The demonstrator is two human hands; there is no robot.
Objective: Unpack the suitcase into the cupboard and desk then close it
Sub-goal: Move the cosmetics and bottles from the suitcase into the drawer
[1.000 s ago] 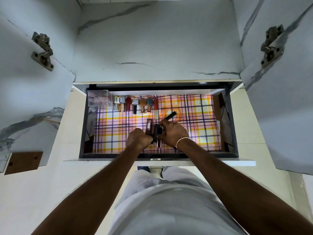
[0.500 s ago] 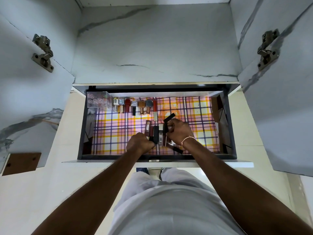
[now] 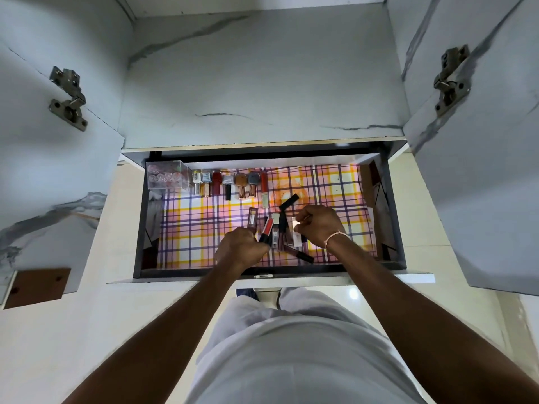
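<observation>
From the head view I am looking down into the open drawer (image 3: 396, 205), its floor covered by a plaid liner (image 3: 204, 228). My left hand (image 3: 240, 249) is curling into a fist at the near side of the drawer, gripping the lower end of a red tube (image 3: 266, 228) that is sticking up and away from the knuckles. Just left of that tube a dark tube (image 3: 252, 219) is lying on the liner, touching nothing I can make out. My right hand (image 3: 318, 224) is hovering to the right of the left one, fingers bent in, and the thumb and fingertips are seeming to pinch a pale tube (image 3: 296, 236) that is running down past the wrist side; I cannot tell for sure how firm that hold is. Between the two hands more tubes (image 3: 278, 233) are lying close together, side by side, and one brown tube (image 3: 297, 253) is lying slanted just below them, nearer to me. Beyond the right hand's fingers a black stick (image 3: 289, 202) is lying tilted. Far beyond both hands, a row of bottles (image 3: 230, 182) is standing along the back wall, with a clear box (image 3: 167, 176) at its left end. A bracelet (image 3: 335, 237) is circling my right wrist.
</observation>
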